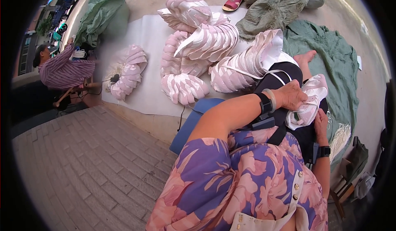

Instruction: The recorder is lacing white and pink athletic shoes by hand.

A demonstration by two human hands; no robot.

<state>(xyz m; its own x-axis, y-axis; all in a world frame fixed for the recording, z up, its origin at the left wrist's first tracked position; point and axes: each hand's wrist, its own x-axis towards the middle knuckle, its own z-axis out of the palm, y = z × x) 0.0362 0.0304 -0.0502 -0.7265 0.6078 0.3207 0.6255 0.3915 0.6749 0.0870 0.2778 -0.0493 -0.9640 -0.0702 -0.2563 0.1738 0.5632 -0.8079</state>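
Observation:
A pink-and-white shoe upper [312, 107] lies across my dark-clad lap, its toe pointing away. My left hand [291, 95], with a bracelet and a black strap at the wrist, comes over from the left, its fingers curled closed on the upper's near left part. My right hand [321, 126] is low at the upper's right side, fingers bent and partly hidden; what they grip, if anything, does not show. A bundle of white shoelaces [340, 140] hangs just right of that hand. Against my left knee leans a nested stack of similar shoe uppers [243, 68].
More stacked uppers [185, 64] lie on a white sheet [142, 31], with another curved stack [128, 72] farther left. Green cloth [330, 45] spreads at right; a grey-green sack [272, 8] and red slipper [233, 2] lie beyond. A person in striped clothing [66, 70] sits at far left.

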